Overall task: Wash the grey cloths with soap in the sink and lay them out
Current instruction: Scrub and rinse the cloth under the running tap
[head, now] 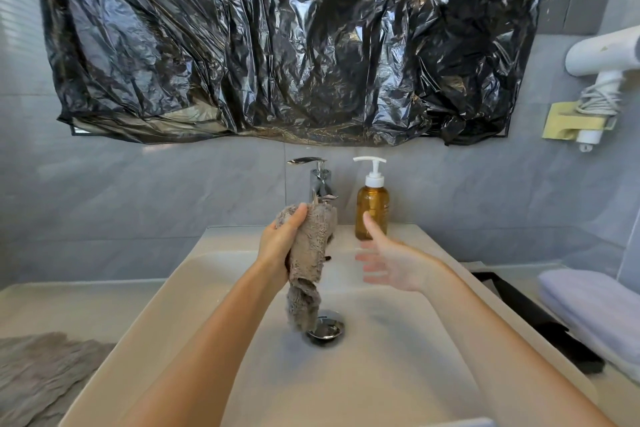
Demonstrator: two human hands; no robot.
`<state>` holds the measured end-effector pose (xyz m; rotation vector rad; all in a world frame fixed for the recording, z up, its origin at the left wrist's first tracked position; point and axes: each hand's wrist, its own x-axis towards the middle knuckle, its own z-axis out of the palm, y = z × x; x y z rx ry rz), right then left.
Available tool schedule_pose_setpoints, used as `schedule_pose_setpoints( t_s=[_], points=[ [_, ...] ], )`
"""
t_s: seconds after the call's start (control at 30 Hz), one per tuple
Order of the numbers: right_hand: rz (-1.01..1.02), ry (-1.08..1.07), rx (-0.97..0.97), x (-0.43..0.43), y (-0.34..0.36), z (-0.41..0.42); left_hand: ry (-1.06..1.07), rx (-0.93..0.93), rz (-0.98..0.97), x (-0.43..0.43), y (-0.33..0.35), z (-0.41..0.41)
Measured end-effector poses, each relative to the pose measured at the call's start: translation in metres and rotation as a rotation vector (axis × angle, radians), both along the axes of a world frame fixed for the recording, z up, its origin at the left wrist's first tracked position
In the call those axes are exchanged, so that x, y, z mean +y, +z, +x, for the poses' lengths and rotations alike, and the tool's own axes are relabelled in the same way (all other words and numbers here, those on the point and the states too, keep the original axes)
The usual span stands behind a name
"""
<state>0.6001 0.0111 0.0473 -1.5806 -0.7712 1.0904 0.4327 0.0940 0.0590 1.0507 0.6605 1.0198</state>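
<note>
Black plastic sheet [294, 45]: crumpled and shiny; covers the wall at twelve o'clock, above everything else
Sink [381, 374]: white basin filling the middle of the view; clock directions below are read from its drain, twelve toward the wall
Bench [69, 302]: pale top on either side of the basin
Spare grey cloth [41, 367]: crumpled on the bench at eight o'clock; well apart from both hands
Folded towel [595, 308]: pale lilac; on the bench at three o'clock
Held grey cloth [310, 253]: bunched over the basin; its long axis runs twelve to six, top end beside the tap spout, twisted tail hanging just above the drain
Left hand [280, 246]: fingers curled round the upper part of the held grey cloth, thumb lying up across it
Right hand [391, 260]: empty, fingers spread and blurred, palm turned toward the cloth; apart from the left hand, at its three o'clock
Soap bottle [372, 211]: amber with a white pump; upright on the back ledge at one o'clock; it sits at twelve o'clock from the right hand, just behind the thumb; the right hand is much the nearer, so I judge the pump is its to press while the left brings the cloth under the nozzle
Tap [320, 180]: chrome, at twelve o'clock; lever pointing to nine
Drain [325, 328]: chrome plug at the basin's low point
Writing: a faint label on the soap bottle, too small to read; no brand visible elsewhere
</note>
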Motion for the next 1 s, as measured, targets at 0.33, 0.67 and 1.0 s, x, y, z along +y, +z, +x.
schedule_pose_setpoints(
  t_s=[0.33,0.67,1.0],
  points=[
    [0.108,0.274,0.254,0.007,-0.014,-0.027,-0.104,-0.141,-0.088,0.016,-0.008,-0.001],
    [0.614,-0.118,-0.533,-0.001,-0.003,-0.071,0.431,0.374,0.289,0.005,-0.019,0.013],
    [0.463,-0.129,-0.844,0.012,-0.021,-0.092,0.387,0.395,0.245,-0.016,-0.02,0.027]
  ],
)
